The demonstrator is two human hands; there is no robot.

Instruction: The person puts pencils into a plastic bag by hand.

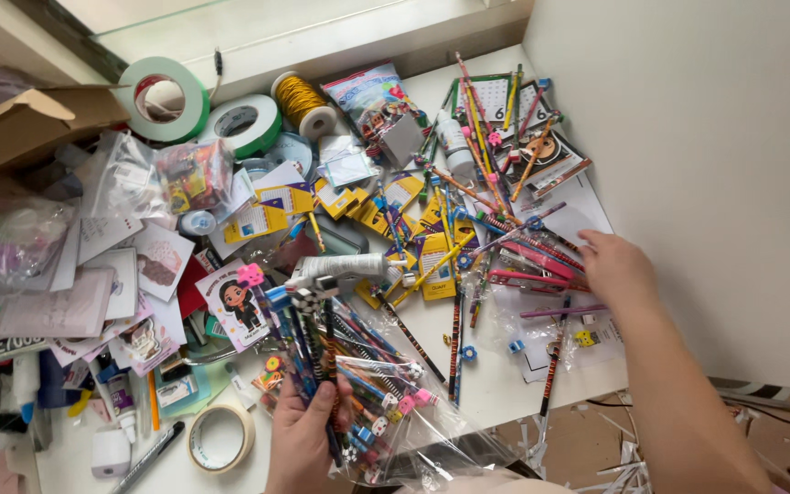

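Pencil bundle (314,340), patterned with shaped eraser tops, stands fanned in our left hand (302,437), fingers closed around the shafts, near the table's (496,366) front edge over a clear plastic bag (413,430). Our right hand (613,265) lies flat, fingers spread, on pink pencils (537,265) among the loose pile; it grips nothing.

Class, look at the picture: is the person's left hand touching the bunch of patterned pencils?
Touching. The head view shows the left hand closed around the bunch of patterned pencils, fingers wrapped over their lower ends with no gap.
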